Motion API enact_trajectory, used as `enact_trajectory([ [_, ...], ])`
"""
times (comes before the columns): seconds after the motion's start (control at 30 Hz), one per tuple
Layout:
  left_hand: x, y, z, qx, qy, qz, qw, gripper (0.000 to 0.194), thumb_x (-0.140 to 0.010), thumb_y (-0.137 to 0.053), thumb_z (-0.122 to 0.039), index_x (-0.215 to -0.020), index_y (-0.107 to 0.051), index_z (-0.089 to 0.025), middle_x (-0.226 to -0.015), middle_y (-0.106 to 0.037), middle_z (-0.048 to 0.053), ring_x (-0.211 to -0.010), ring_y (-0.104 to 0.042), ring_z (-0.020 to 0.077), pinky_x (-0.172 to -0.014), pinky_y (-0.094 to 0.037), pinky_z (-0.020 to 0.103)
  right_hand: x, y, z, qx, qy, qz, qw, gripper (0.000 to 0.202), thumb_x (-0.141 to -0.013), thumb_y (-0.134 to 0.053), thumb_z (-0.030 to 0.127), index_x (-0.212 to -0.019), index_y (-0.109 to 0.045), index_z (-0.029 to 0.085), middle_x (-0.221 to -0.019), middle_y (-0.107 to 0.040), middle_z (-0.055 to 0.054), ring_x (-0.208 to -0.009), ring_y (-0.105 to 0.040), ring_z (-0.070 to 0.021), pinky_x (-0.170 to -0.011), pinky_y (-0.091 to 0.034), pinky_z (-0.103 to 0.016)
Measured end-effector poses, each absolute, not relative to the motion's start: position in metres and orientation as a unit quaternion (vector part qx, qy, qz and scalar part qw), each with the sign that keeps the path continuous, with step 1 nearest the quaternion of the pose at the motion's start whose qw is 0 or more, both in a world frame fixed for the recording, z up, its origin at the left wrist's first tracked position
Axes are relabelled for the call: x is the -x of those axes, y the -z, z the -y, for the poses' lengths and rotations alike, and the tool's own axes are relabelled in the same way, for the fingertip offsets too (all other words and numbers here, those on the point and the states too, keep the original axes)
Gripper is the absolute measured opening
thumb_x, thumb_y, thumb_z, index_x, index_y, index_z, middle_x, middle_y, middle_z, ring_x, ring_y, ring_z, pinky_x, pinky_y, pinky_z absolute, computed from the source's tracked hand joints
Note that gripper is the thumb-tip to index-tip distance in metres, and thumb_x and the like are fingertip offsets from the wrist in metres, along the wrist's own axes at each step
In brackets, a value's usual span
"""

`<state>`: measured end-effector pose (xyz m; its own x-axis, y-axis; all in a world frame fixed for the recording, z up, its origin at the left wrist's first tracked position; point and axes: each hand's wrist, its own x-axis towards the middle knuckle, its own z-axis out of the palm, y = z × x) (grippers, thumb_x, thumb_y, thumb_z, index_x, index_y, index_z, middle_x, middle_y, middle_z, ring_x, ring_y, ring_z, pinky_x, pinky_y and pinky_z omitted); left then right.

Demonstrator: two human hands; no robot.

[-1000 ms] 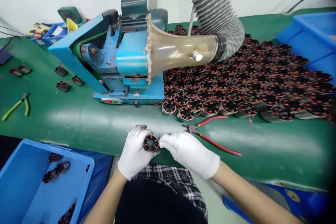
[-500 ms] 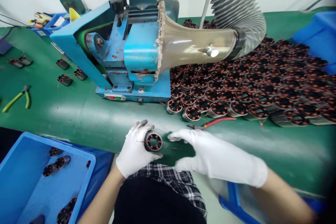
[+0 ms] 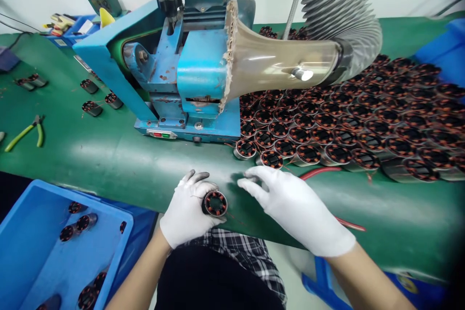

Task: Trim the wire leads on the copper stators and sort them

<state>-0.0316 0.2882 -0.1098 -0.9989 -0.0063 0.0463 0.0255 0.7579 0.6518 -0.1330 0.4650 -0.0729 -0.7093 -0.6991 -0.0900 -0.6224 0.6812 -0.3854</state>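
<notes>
My left hand (image 3: 189,210), in a white glove with darkened fingertips, holds a round metal motor part (image 3: 215,203) near the table's front edge. Black and orange windings ring the part's open centre, and a thin wire sticks out at its side. To the right, my gloved right hand (image 3: 296,206) is held above the table, its fingers bent and slightly apart with nothing visible between them. Red plier handles (image 3: 319,172) show from beneath that hand, spread wide; the plier head is hidden.
A blue belt machine (image 3: 201,68) with a ribbed hose (image 3: 341,9) stands behind. Many wound parts (image 3: 336,152) crowd the right side. At left are green-handled pliers (image 3: 36,128), several loose parts (image 3: 92,108) and a blue bin (image 3: 125,240) holding more parts.
My right hand has turned, and its fingers have drawn closer together. A second red handle now shows below it. The part in my left hand has tilted slightly. The view has shifted a little.
</notes>
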Motion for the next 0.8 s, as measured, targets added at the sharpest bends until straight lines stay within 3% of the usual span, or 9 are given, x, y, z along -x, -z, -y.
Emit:
enact_trajectory([
  [0.07,0.032,0.110,-0.289,0.002,0.348,0.937,0.024,0.055,-0.048,-0.079,-0.032,-0.097,-0.057,-0.022,-0.097,-0.064,0.000,-0.111,-0.050,0.0226,-0.106,-0.025,0.041,0.122,0.071,-0.467,0.424,0.244,-0.866,0.103,0.018,-0.089,-0.044,0.026,-0.101,-0.056,0.021,-0.095,-0.064,-0.003,-0.081,-0.060,-0.0157,-0.074,-0.042,-0.027],
  [0.13,0.033,0.110,-0.289,0.001,0.347,0.938,0.023,0.059,-0.045,-0.080,-0.035,-0.099,-0.057,-0.022,-0.099,-0.064,0.000,-0.111,-0.050,0.0229,-0.106,-0.026,0.041,0.111,0.073,-0.465,0.473,0.242,-0.837,0.130,0.019,-0.089,-0.042,0.020,-0.104,-0.054,0.021,-0.092,-0.064,-0.002,-0.075,-0.060,-0.0141,-0.069,-0.041,-0.026],
  [0.3,0.033,0.109,-0.291,-0.002,0.349,0.937,0.018,0.037,-0.058,-0.073,-0.034,-0.092,-0.059,-0.024,-0.095,-0.066,-0.001,-0.111,-0.050,0.0229,-0.105,-0.026,0.041,0.095,0.086,-0.465,0.548,0.117,-0.826,0.056,0.027,-0.080,-0.034,0.002,-0.077,-0.056,0.018,-0.055,-0.051,0.000,-0.047,-0.043,-0.0145,-0.050,-0.024,-0.029],
  [0.4,0.032,0.107,-0.290,0.000,0.349,0.937,0.016,0.037,-0.059,-0.073,-0.035,-0.092,-0.059,-0.024,-0.096,-0.066,-0.001,-0.111,-0.051,0.0229,-0.106,-0.024,0.041,0.096,0.096,-0.472,0.568,0.074,-0.819,0.034,0.030,-0.073,-0.033,-0.003,-0.072,-0.054,0.019,-0.052,-0.047,0.000,-0.045,-0.036,-0.0149,-0.049,-0.017,-0.031],
  [0.47,0.032,0.106,-0.290,0.003,0.346,0.938,0.012,0.039,-0.058,-0.074,-0.036,-0.092,-0.059,-0.025,-0.096,-0.066,-0.001,-0.111,-0.051,0.0230,-0.106,-0.024,0.041,0.100,0.103,-0.477,0.556,0.078,-0.825,0.062,0.027,-0.078,-0.035,0.001,-0.071,-0.054,0.019,-0.051,-0.047,0.001,-0.045,-0.037,-0.0146,-0.049,-0.019,-0.030],
  [0.57,0.032,0.107,-0.289,0.010,0.343,0.939,0.003,0.038,-0.057,-0.074,-0.036,-0.091,-0.059,-0.026,-0.095,-0.067,-0.002,-0.112,-0.050,0.0236,-0.107,-0.023,0.042,0.108,0.110,-0.480,0.531,0.145,-0.828,0.104,0.020,-0.088,-0.039,0.016,-0.092,-0.059,0.019,-0.060,-0.058,0.000,-0.051,-0.049,-0.0145,-0.053,-0.028,-0.029],
  [0.67,0.032,0.107,-0.288,0.015,0.338,0.941,-0.003,0.040,-0.059,-0.072,-0.036,-0.094,-0.059,-0.024,-0.098,-0.066,0.001,-0.113,-0.049,0.0245,-0.107,-0.022,0.044,0.111,0.106,-0.476,0.522,0.198,-0.822,0.109,0.031,-0.091,-0.038,0.024,-0.119,-0.048,0.018,-0.078,-0.066,-0.003,-0.061,-0.057,-0.0152,-0.058,-0.035,-0.028],
  [0.8,0.032,0.106,-0.287,0.027,0.330,0.944,-0.005,0.042,-0.058,-0.073,-0.036,-0.096,-0.059,-0.025,-0.100,-0.066,-0.001,-0.113,-0.049,0.0228,-0.107,-0.024,0.042,0.103,0.086,-0.467,0.538,0.087,-0.838,0.031,0.040,-0.084,-0.034,0.011,-0.122,-0.048,0.009,-0.053,-0.058,-0.003,-0.042,-0.048,-0.0176,-0.046,-0.025,-0.030],
])
